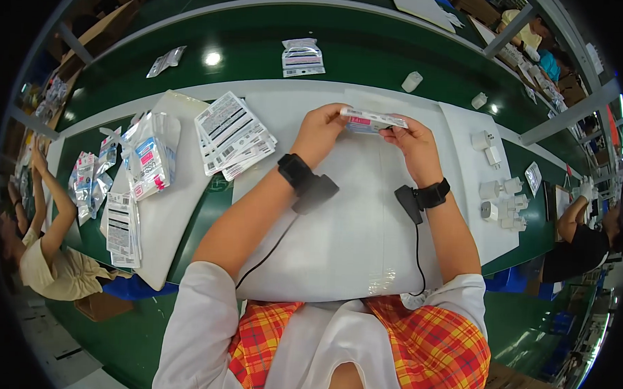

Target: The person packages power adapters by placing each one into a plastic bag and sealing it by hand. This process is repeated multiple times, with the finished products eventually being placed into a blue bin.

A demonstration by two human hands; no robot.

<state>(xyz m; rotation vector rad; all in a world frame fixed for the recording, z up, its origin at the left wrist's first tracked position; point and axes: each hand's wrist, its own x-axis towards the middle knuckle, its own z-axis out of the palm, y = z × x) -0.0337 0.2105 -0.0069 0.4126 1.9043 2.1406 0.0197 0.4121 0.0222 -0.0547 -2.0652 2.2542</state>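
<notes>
Head view: my left hand and right hand grip one printed packet. Cards lie left, white plugs right.

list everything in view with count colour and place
white mat: one, white, front centre
held packet: one, white and pink, above the mat
printed cards: two stacks, white, left
clear bag: one, transparent, left, packets inside
foil packets: several, silver and pink, far left
loose packets: two, silver and white, beyond the mat
plugs: several, white, right; two beyond
co-workers: at least three, mixed clothing, both sides
wristbands: two, black, own wrists
left fingers: bare, packet's left end
right fingers: bare, packet's right end
</notes>
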